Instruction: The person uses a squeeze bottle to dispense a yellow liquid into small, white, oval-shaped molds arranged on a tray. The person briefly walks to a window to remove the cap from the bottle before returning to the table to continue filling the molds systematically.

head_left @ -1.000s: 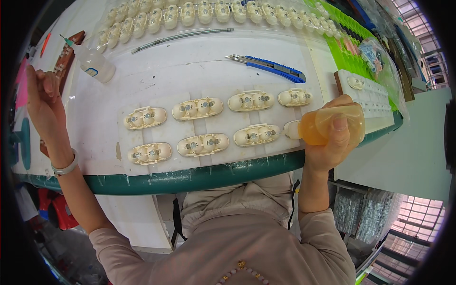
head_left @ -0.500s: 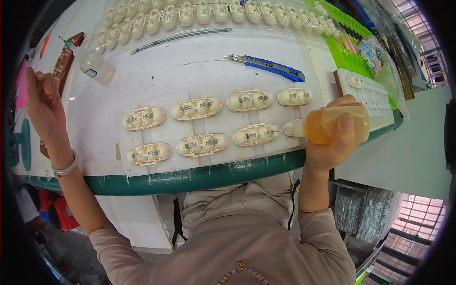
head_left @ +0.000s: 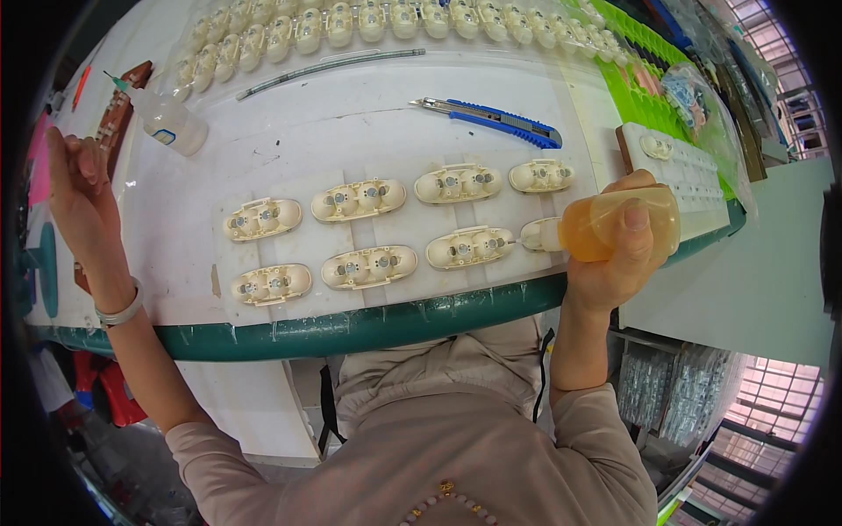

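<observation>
My right hand (head_left: 624,244) is wrapped around a squeeze bottle (head_left: 605,226) of amber liquid, thumb on its near side. Lying nearly level, the bottle points its pale nozzle left, at the right end of an oval cream plastic casing (head_left: 471,247) in the near row. I cannot tell whether the tip touches it. Several like casings, such as a far-row one (head_left: 359,200), lie in two rows on a translucent sheet (head_left: 333,307); each holds small round metallic parts. My left hand (head_left: 83,180) is raised at the left, index finger extended, the others loosely curled, holding nothing.
A blue utility knife (head_left: 495,121) and a thin grey tube (head_left: 329,72) lie beyond the casings. Near my left hand stands a clear needle-tipped bottle (head_left: 171,123). Trays of cream parts (head_left: 373,24) line the back. A green padded edge (head_left: 368,323) borders the white table.
</observation>
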The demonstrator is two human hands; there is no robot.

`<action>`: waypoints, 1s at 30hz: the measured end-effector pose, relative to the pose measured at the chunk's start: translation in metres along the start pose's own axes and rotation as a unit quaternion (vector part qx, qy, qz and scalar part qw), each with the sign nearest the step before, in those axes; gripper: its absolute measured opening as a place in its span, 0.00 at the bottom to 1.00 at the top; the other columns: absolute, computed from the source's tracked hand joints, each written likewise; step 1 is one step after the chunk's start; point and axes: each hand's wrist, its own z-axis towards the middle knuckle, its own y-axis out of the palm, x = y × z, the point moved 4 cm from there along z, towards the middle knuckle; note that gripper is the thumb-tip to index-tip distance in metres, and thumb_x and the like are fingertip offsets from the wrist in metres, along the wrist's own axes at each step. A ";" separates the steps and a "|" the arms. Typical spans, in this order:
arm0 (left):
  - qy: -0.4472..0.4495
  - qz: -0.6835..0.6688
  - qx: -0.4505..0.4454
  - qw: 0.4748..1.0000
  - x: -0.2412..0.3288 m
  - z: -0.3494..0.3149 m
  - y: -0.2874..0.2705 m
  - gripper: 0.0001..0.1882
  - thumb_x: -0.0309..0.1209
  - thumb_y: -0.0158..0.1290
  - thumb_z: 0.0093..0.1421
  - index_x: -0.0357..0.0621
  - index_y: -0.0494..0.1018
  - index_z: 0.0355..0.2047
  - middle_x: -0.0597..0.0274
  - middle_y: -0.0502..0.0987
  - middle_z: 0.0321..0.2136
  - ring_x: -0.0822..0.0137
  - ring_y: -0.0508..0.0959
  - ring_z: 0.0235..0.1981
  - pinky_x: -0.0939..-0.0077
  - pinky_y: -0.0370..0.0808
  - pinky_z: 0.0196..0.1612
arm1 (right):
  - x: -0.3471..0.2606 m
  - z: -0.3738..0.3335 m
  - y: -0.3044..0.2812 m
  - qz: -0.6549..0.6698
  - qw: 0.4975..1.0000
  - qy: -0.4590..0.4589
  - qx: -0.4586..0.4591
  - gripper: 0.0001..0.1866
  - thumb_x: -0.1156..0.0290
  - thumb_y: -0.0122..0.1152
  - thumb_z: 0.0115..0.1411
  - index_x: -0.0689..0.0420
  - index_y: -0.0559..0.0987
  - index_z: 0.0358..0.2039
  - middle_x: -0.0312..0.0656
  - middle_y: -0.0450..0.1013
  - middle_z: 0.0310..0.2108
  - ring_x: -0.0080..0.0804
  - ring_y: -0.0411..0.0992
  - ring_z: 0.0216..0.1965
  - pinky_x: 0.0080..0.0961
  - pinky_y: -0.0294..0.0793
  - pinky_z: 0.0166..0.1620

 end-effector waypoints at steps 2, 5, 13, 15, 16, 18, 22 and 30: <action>-0.002 -0.002 -0.002 1.000 0.000 0.001 -0.001 0.15 0.37 0.39 0.64 0.43 0.64 0.24 0.71 0.55 0.13 0.79 0.51 0.16 0.86 0.50 0.20 | 0.000 0.000 0.000 0.015 1.000 -0.002 -0.002 0.15 0.63 0.58 0.49 0.62 0.67 0.22 0.38 0.62 0.23 0.22 0.59 0.25 0.17 0.59 0.29; -0.005 -0.005 -0.005 1.000 0.000 0.001 -0.003 0.15 0.37 0.39 0.63 0.42 0.64 0.24 0.71 0.55 0.13 0.79 0.51 0.16 0.86 0.50 0.20 | 0.001 0.000 0.000 0.013 1.000 -0.007 -0.004 0.15 0.63 0.59 0.49 0.62 0.67 0.22 0.37 0.62 0.23 0.22 0.59 0.25 0.17 0.59 0.29; 0.000 0.004 -0.009 1.000 -0.001 0.001 -0.003 0.15 0.37 0.39 0.63 0.42 0.65 0.24 0.71 0.56 0.13 0.79 0.51 0.16 0.86 0.50 0.20 | 0.001 0.001 0.001 0.013 1.000 -0.003 -0.009 0.15 0.63 0.59 0.49 0.62 0.68 0.22 0.37 0.62 0.22 0.22 0.60 0.24 0.17 0.59 0.29; -0.001 0.001 -0.007 1.000 -0.001 0.001 -0.004 0.15 0.37 0.39 0.63 0.42 0.65 0.24 0.71 0.56 0.13 0.80 0.51 0.16 0.86 0.50 0.20 | 0.001 0.001 0.002 0.017 1.000 0.001 -0.009 0.14 0.64 0.60 0.49 0.62 0.68 0.22 0.37 0.62 0.22 0.21 0.60 0.24 0.16 0.59 0.28; -0.002 -0.001 -0.007 1.000 -0.001 0.001 -0.003 0.15 0.37 0.39 0.63 0.42 0.65 0.24 0.71 0.56 0.13 0.80 0.51 0.16 0.86 0.50 0.21 | 0.001 0.001 0.002 0.019 1.000 0.003 -0.009 0.14 0.64 0.60 0.49 0.62 0.68 0.22 0.37 0.62 0.22 0.21 0.60 0.24 0.16 0.59 0.28; -0.001 -0.004 -0.010 1.000 -0.001 0.001 -0.003 0.15 0.37 0.39 0.63 0.42 0.65 0.24 0.71 0.55 0.13 0.79 0.51 0.16 0.86 0.50 0.21 | 0.001 0.001 0.005 -0.012 1.000 -0.007 -0.012 0.15 0.62 0.55 0.50 0.63 0.68 0.23 0.39 0.62 0.23 0.22 0.60 0.24 0.16 0.59 0.28; -0.007 -0.020 -0.022 1.000 -0.002 0.003 -0.005 0.15 0.37 0.39 0.63 0.42 0.65 0.24 0.71 0.55 0.13 0.79 0.51 0.16 0.86 0.51 0.21 | -0.003 0.002 0.007 -0.049 0.998 -0.022 -0.032 0.15 0.62 0.52 0.51 0.64 0.69 0.23 0.40 0.63 0.23 0.23 0.60 0.24 0.17 0.59 0.27; -0.011 -0.029 -0.016 0.999 -0.006 0.006 -0.014 0.15 0.37 0.40 0.63 0.41 0.66 0.24 0.70 0.56 0.13 0.79 0.51 0.16 0.85 0.49 0.20 | -0.002 0.010 -0.015 0.023 0.997 -0.035 0.058 0.15 0.62 0.56 0.50 0.63 0.67 0.23 0.37 0.63 0.22 0.22 0.59 0.23 0.17 0.58 0.28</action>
